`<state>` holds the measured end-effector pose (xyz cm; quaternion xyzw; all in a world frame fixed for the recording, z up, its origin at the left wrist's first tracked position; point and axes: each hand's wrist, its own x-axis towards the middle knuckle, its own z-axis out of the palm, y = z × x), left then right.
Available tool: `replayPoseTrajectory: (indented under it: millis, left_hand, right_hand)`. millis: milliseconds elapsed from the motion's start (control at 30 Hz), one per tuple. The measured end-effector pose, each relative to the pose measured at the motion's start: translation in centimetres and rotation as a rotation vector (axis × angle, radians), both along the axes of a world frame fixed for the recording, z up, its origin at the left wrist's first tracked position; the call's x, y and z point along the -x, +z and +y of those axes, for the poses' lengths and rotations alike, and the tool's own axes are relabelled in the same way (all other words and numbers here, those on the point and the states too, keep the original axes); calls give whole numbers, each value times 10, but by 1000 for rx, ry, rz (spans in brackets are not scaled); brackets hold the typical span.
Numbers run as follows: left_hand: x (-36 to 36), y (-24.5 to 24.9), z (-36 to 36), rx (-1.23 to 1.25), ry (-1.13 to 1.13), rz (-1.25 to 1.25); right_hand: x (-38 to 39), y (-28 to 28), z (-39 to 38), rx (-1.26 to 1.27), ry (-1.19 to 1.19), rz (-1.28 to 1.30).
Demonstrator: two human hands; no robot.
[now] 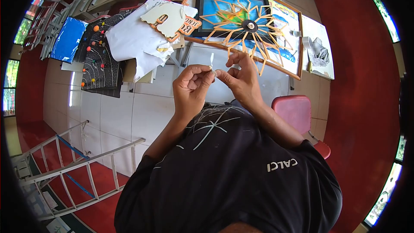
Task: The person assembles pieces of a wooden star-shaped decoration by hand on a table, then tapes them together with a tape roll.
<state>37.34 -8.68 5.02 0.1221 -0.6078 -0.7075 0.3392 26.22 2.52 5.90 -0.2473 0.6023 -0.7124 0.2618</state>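
A short, narrow white strip [211,58] stands up from the fingertips of my left hand [193,85], which pinches its lower end between thumb and forefinger. My right hand [242,81] meets it there, thumb tip against the left fingertips and the other fingers curled. Whatever sits between the right fingertips is too small to make out. Just beyond my hands is a starburst of thin wooden sticks [268,33] with a black disc [249,26] at its centre. It lies over a black-framed colourful picture [207,3] and a larger wood-framed board [282,71].
Left of the board lie white sheets [125,39], cut-out lettering [188,26], a black panel with coloured balls [102,67] and a blue panel [67,39]. A tape roll [306,42] is at right. A red chair [292,112] stands close right; a metal ladder [86,162] lower left.
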Motion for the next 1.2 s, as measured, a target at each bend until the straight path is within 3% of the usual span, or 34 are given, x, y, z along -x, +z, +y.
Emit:
replayPoseTrajectory:
  millis: [167, 367, 667, 900, 1200]
  left_hand:
    - [16, 17, -1, 323, 147, -60]
    - [51, 26, -3, 518, 33, -169]
    - [120, 62, -6, 465, -144, -320]
    - [190, 88, 2, 429, -397, -329]
    - [250, 93, 10, 303, -687, -313]
  right_hand:
    - [9, 10, 17, 63, 138, -170]
    - [51, 4, 31, -3, 265, -325]
    - [121, 4, 31, 154, 285, -478]
    - [180, 8, 52, 389, 396, -813]
    - [200, 6, 78, 482, 250, -807]
